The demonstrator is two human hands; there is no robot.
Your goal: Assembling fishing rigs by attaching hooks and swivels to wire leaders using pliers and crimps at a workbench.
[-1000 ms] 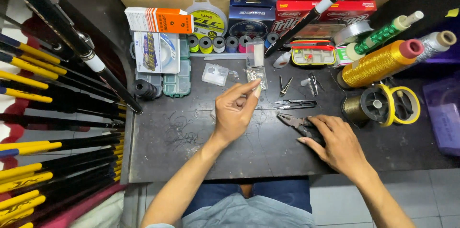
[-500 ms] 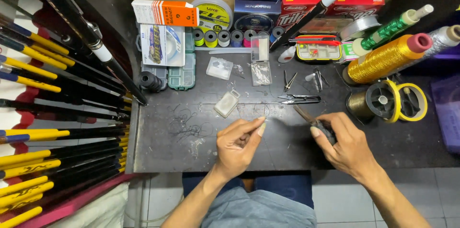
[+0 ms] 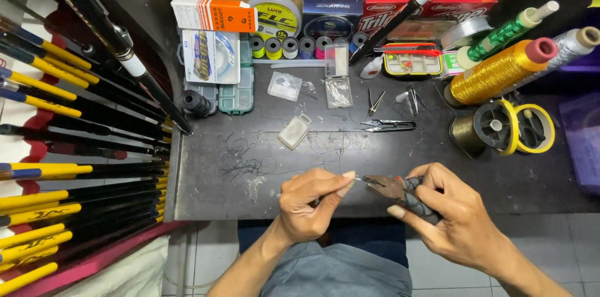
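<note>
Head view: left hand [image 3: 309, 206] curled, thumb and forefinger pinched on a tiny metal piece [image 3: 357, 178], probably a hook, too small to tell. Right hand [image 3: 453, 219] clenched round dark-handled pliers [image 3: 390, 189], nose pointing left, tip meeting the piece just beside the left fingertips [image 3: 345, 183]. Both over the near edge of the black table [image 3: 250, 197]; thread snips [image 3: 387, 125] lying farther back.

Orange-white box [image 3: 214, 14], blue box [image 3: 334, 8], red boxes [image 3: 431, 2] along back edge.
</note>
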